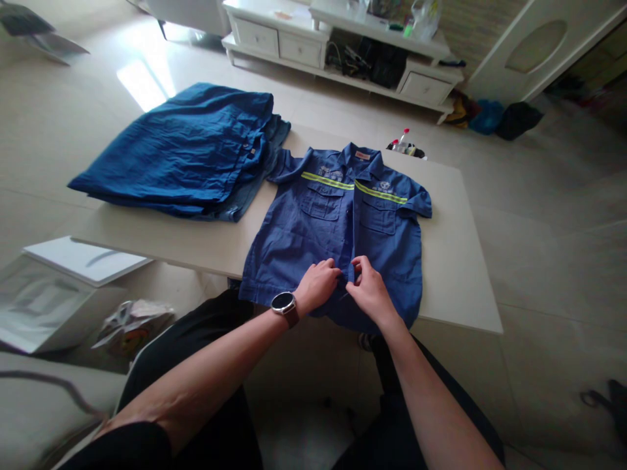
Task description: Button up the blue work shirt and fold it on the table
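- Shirt [321, 228]: face up on the table [453, 261], collar end far, its near end past the table's near edge.
- Right hand [368, 287]: grip closed on the shirt's front edge, thumb against fingers.
- Left hand [317, 285]: fingers curled at the other front edge; cannot tell whether this grip holds cloth.
- Watch [283, 301]: on the left wrist.
- Blue pile [179, 147]: left, just beside the shirt.
- Cabinet [301, 49]: far, beyond the table.
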A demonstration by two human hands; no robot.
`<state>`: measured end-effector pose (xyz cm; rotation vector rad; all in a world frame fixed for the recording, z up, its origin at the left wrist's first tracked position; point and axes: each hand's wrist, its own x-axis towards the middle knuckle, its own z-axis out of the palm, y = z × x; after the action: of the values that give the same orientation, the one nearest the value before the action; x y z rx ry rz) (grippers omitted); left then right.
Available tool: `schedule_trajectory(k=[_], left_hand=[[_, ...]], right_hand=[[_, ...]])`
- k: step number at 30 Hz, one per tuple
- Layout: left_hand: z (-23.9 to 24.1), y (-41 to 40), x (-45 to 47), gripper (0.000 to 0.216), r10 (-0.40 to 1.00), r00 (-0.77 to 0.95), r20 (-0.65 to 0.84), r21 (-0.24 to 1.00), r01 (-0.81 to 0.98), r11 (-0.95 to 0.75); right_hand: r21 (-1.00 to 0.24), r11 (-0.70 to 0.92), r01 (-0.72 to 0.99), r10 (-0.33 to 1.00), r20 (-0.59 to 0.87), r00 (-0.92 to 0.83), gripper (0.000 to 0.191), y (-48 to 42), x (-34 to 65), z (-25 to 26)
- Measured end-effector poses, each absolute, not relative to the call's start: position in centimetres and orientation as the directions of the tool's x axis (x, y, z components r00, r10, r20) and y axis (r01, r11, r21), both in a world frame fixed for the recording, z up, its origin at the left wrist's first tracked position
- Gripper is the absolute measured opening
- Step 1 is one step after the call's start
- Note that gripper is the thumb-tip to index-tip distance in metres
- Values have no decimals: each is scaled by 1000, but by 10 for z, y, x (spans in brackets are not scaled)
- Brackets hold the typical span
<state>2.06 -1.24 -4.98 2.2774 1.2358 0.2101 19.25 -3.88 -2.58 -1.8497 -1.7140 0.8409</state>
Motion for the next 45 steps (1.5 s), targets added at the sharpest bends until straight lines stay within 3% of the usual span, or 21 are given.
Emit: schedule_trajectory(k=[9,19,24,28,38,45], left_hand=[[-54,-7,25,15,866,497,-57,659,670,-341],[-33,-2,31,15,902,432,17,706,633,-317],[-37,-3,24,13,899,435,54,760,565,-320],[-37,-9,18,13,892,445,81,789,518,-330],[-33,-9,15,16,907,419,39,795,537,-282],[-30,-7,14,17,927,372,38,788,560,-257]], right_hand=[[-868,-163,469,987,-147,72,44,-38,198,-22],[-863,-114,491,990,-59,127,35,-39,201,-13],[-899,-113,424,992,-81,92,25,-39,199,-16],[-879,-43,475,998,-17,58,25,-40,196,-19],[-857,-38,514,997,-1,73,26,-37,182,-16],[-835,-11,551,994,49,93,15,-35,176,-16]])
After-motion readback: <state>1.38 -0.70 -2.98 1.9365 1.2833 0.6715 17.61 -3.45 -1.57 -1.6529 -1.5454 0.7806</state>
